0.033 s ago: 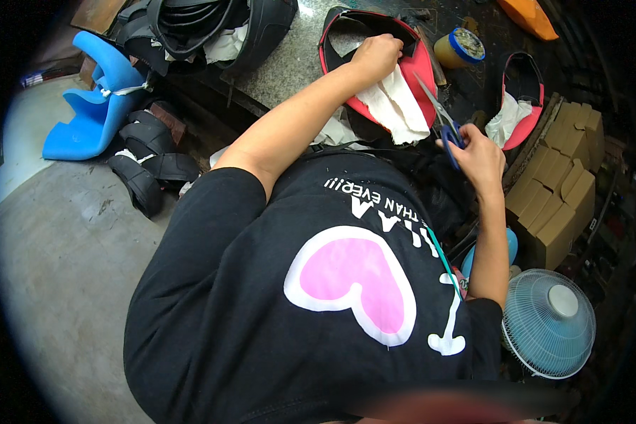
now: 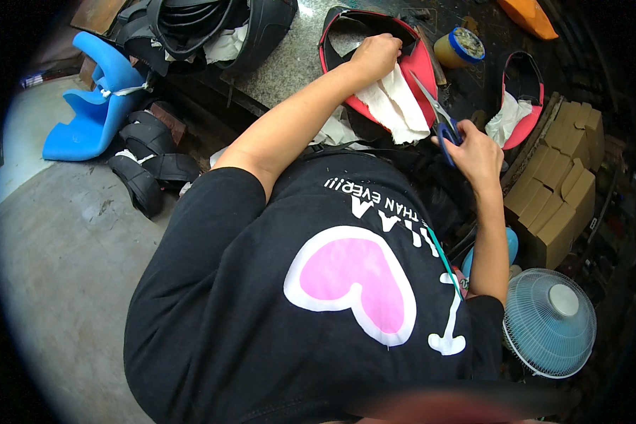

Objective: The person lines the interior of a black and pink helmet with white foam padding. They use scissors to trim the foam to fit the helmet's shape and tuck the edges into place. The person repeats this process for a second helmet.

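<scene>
On the work table lies a red-and-black shoe upper [image 2: 425, 81] with a strip of white cloth [image 2: 392, 106] hanging out over its near side. My left hand [image 2: 376, 56] pinches the upper inside its opening, just above the cloth; the fingertips are partly hidden. In my right hand [image 2: 478, 155] are scissors [image 2: 446, 131] with blue handles. Their blades point away from me toward the red side of the upper, and appear nearly closed. Whether the tips touch it, I cannot tell.
A second red-and-black upper [image 2: 528, 131] lies at the right, beyond it cardboard boxes [image 2: 555, 194]. A blue-rimmed jar [image 2: 459, 48] stands at the back. Black straps [image 2: 198, 28] and a blue foam piece [image 2: 95, 116] are at the left, a fan [image 2: 550, 321] at the lower right.
My right hand has shifted slightly left with the scissors, bringing the blades a little nearer the upper. My left hand stays in place.
</scene>
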### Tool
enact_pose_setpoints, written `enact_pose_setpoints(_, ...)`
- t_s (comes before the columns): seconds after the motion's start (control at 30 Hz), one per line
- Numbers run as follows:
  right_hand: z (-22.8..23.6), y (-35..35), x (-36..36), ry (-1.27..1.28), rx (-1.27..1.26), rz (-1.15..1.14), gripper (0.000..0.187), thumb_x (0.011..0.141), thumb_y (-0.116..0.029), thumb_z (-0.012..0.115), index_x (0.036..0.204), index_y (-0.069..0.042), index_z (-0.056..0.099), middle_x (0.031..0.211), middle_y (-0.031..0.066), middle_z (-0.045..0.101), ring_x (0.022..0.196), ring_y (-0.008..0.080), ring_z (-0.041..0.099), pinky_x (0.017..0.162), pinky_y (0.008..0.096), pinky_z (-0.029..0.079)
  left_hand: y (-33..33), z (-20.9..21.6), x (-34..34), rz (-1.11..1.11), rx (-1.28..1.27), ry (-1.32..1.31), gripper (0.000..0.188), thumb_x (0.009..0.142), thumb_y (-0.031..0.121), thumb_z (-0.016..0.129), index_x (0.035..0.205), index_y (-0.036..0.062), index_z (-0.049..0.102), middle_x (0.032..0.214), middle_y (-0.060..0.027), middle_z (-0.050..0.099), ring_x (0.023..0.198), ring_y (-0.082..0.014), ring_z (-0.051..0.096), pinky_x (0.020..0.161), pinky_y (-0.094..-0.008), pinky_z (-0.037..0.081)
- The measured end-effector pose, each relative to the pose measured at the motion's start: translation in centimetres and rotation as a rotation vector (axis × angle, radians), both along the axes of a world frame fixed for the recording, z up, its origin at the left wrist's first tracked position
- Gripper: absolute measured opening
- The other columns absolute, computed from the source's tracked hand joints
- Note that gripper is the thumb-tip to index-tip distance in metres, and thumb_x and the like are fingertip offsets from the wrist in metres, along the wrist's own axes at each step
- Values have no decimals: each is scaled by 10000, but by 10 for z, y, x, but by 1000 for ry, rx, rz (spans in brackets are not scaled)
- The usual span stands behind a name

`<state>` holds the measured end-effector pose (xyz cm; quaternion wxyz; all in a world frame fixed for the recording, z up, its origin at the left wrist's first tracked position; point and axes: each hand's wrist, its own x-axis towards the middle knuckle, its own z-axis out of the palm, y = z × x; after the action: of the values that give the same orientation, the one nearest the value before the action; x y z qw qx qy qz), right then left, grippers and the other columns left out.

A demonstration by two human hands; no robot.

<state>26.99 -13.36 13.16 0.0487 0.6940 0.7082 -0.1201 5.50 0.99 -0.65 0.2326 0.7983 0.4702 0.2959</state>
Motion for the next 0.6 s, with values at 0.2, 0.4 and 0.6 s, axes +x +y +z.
enact_pose_setpoints(0.2, 6, 23, -45, -207, 1, 79, 503, 760, -530, 713, 851, -39, 656, 706, 177, 694, 693, 355, 708, 642, 444, 558, 6, -5, 0, -4, -53, -28, 206, 878, 165, 585, 913, -16, 678, 942, -234, 658, 917, -414, 644, 841, -481, 514)
enact_pose_setpoints(0.4, -7, 24, -56, -264, 41, 166, 439, 760, -443, 746, 874, -40, 615, 681, 158, 694, 652, 314, 714, 629, 412, 570, 9, -4, 2, 12, -91, -42, 246, 874, 196, 568, 905, -21, 679, 951, -246, 659, 926, -424, 641, 862, -484, 509)
enact_pose_setpoints(0.6, -9, 21, -59, -293, 4, 227, 394, 778, -407, 746, 872, -50, 609, 682, 157, 695, 665, 298, 722, 621, 389, 575, 16, -16, 5, 58, -143, -45, 255, 843, 273, 630, 885, 27, 682, 932, -208, 662, 919, -394, 639, 822, -479, 500)
